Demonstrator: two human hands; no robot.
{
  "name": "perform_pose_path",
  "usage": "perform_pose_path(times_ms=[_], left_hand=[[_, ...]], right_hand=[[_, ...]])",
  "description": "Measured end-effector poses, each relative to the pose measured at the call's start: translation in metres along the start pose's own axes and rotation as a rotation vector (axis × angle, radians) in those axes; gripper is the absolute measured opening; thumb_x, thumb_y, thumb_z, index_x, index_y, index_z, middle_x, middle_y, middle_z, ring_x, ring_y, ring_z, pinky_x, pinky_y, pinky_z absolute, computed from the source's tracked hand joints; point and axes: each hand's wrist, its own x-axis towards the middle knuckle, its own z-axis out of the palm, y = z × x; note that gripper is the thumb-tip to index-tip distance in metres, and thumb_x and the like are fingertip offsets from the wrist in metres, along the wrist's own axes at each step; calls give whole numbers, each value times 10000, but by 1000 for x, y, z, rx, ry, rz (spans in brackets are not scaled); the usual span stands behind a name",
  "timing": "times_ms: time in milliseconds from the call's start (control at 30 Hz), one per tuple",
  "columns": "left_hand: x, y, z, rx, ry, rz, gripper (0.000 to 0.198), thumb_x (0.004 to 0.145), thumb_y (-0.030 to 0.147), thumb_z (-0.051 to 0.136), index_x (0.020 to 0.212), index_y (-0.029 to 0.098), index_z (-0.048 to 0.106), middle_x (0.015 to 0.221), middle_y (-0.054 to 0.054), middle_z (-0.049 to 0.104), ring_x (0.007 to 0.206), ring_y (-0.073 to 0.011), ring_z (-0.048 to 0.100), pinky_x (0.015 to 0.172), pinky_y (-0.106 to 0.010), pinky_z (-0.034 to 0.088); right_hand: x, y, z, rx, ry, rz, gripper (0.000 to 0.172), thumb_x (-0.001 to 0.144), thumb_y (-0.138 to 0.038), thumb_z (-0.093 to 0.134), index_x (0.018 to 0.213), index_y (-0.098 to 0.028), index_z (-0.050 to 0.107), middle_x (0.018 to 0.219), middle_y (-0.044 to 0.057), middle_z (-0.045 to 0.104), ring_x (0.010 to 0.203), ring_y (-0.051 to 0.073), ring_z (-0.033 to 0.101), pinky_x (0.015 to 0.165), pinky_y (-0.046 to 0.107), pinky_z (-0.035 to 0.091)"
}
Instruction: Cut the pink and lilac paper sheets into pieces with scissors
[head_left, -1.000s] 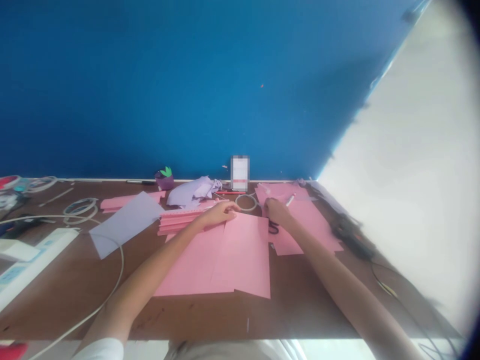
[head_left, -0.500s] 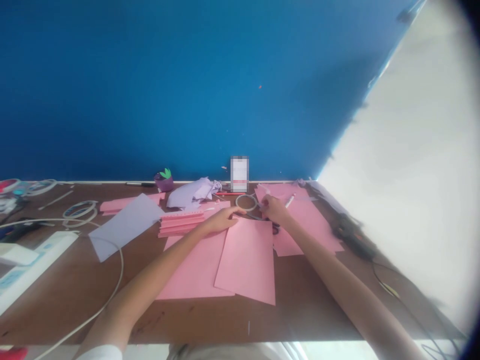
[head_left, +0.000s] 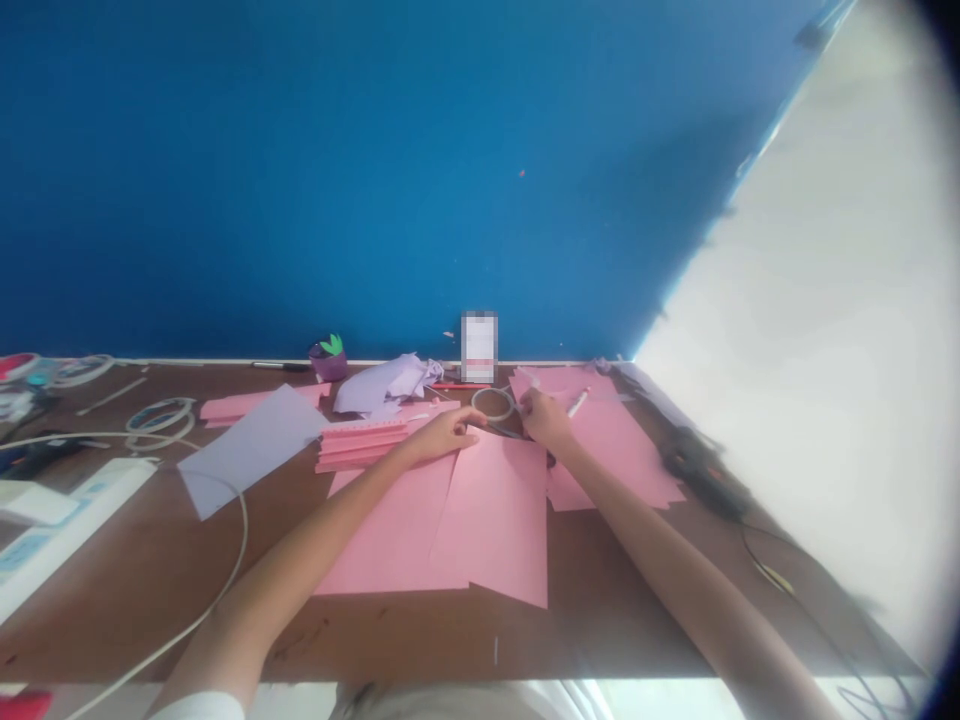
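- Head view: my left hand (head_left: 446, 435) is at the top pink sheet's (head_left: 499, 515) upper edge, fingers slightly parted; too light a touch could let it skew over the lower pink sheet (head_left: 386, 535).
- My right hand's (head_left: 547, 420) fingers are curled, contents unclear; a careless sweep could roll the nearby white marker (head_left: 578, 402).

Two overlapping sheets (head_left: 491, 520) lay in the middle of the table (head_left: 375, 640). Folded paper (head_left: 360, 446) sat behind them to the left, crumpled paper (head_left: 382, 386) beyond it, and a ring (head_left: 493, 418) behind the right-hand sheet. A power strip (head_left: 82, 512) lay far left; to the right, a marker (head_left: 578, 402) lay on further sheets (head_left: 619, 435).
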Motion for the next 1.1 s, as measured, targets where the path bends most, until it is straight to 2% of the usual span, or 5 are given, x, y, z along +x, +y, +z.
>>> perform_pose_path(times_ms=[233,433,767,967,1100], left_hand=[[-1,-3,0,-69,-31,-13,479,743,234,594,1215,208,513,1103,-81,611,605,-73,455,596,-215,359],[0,-6,1,-82,-26,1,478,748,249,605,1212,207,496,1099,-72,611,681,-93,508,651,-227,383],[0,-8,3,-117,-12,-38,564,723,256,651,1252,204,460,1065,-79,595,774,-121,543,699,-252,416],[0,-9,1,-292,44,-45,601,691,216,696,1237,194,448,1082,-95,579,878,-145,584,762,-272,446],[3,-7,7,-338,178,-84,534,655,211,732,1137,168,505,1012,-87,598,844,-147,599,760,-284,463]], right_hand=[[3,3,1,106,2,-28,343,680,-67,522,1002,-178,567,887,60,657,814,179,600,639,238,405],[2,3,0,0,-85,4,453,637,-121,592,1083,-160,525,971,113,633,801,214,600,602,257,399],[9,9,-3,153,-123,-42,225,667,-103,586,884,-154,616,794,66,663,716,176,610,604,238,420],[18,3,-32,320,14,-100,169,753,-190,544,895,-158,631,913,67,669,801,149,616,706,247,465],[8,-12,-69,704,100,-162,227,741,-294,610,932,-173,627,795,44,646,619,124,585,575,258,468]])
